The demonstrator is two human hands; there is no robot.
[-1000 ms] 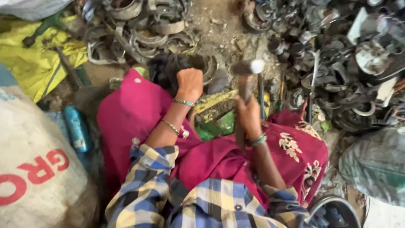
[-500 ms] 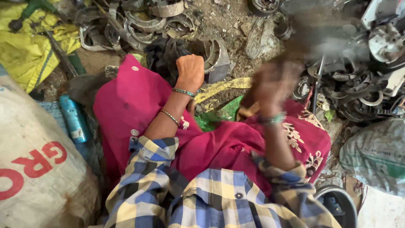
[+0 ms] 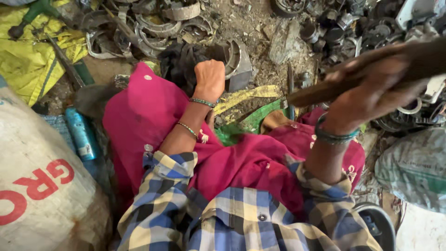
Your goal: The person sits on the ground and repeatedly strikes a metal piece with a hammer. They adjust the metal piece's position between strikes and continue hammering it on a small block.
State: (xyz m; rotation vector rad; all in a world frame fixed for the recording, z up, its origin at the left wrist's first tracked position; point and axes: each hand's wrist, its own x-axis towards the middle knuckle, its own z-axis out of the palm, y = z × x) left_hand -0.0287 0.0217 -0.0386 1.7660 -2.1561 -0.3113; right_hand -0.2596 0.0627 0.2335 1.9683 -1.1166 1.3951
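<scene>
Two hands at work: the left hand (image 3: 210,79) is fisted on a dark metal part (image 3: 183,62) at upper centre; the blurred right hand (image 3: 371,93) apparently grips a wooden handle (image 3: 353,81), upper right.

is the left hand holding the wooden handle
No, the left hand is closed in a fist on a dark metal part on the ground, while the right hand grips the wooden handle.

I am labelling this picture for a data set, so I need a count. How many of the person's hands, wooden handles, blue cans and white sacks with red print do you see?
2 hands: left hand, right hand
1 wooden handle
1 blue can
1 white sack
Total: 5
</scene>
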